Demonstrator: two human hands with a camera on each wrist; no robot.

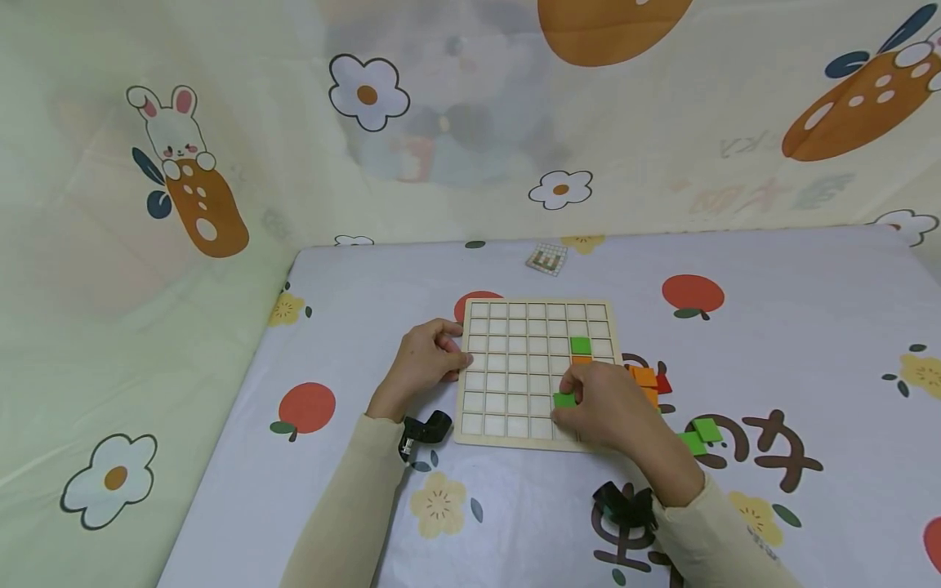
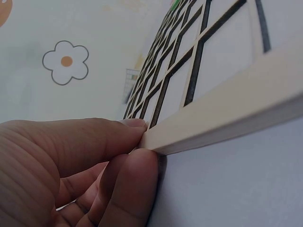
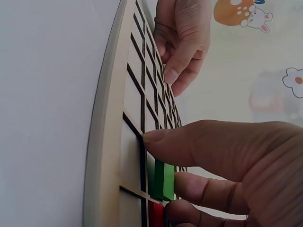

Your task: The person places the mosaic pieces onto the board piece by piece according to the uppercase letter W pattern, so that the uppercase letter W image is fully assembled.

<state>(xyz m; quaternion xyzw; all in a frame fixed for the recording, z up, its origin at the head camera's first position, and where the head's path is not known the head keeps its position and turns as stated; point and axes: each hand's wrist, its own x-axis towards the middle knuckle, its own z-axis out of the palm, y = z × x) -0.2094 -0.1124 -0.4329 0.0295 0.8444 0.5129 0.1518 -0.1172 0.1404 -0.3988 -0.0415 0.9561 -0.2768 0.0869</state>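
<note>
Left hand point(image 1: 421, 363) pinching; right hand point(image 1: 612, 402): fingers point(image 3: 210, 191) bent, thumb point(image 3: 196, 142) straight (forearms point(image 1: 345, 498) angled inward).

A fruit-printed tablecloth point(image 1: 801, 327) lies before a pale flower-printed sheet point(image 1: 456, 208), apparently somewhat translucent.

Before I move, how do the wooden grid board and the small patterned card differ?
The board is much larger than the card. The board's left edge is held by the left hand; no hand touches the card, which lies beyond the board. The board sits nearly square to the head view, while the card is turned askew. Both are marked with a grid of squares.
</note>
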